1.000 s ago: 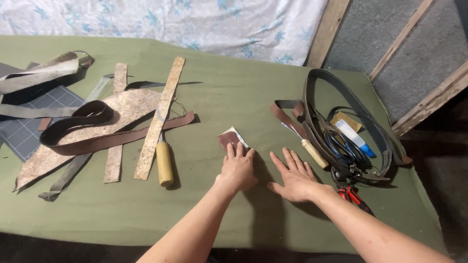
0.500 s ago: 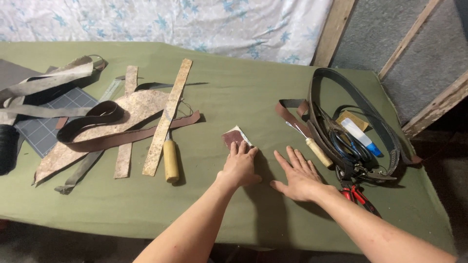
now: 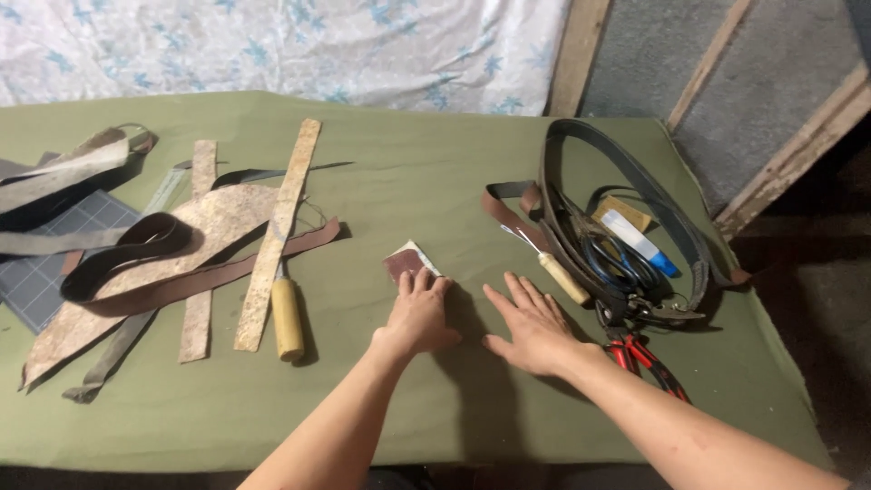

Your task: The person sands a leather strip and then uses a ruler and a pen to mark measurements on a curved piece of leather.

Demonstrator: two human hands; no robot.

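Observation:
My left hand (image 3: 419,315) lies flat on the green cloth, fingertips pressing on a small reddish-brown leather piece (image 3: 403,262) with a pale edge. Just to its right my right hand (image 3: 529,328) rests palm down on the cloth (image 3: 417,181), fingers spread, holding nothing. A wooden-handled awl (image 3: 556,274) lies just beyond the right hand's fingertips.
Left of the hands lie long leather strips (image 3: 277,231), a brown belt loop (image 3: 136,249), a wooden-handled tool (image 3: 287,318) and a cutting mat (image 3: 41,272). On the right are a dark coiled belt (image 3: 635,195), a white-and-blue tube (image 3: 637,241) and red-handled pliers (image 3: 646,363). The table's right edge drops off.
Both hands stay flat on the cloth in the same pose. The view has swung slightly, so everything sits a little further left than half a second ago.

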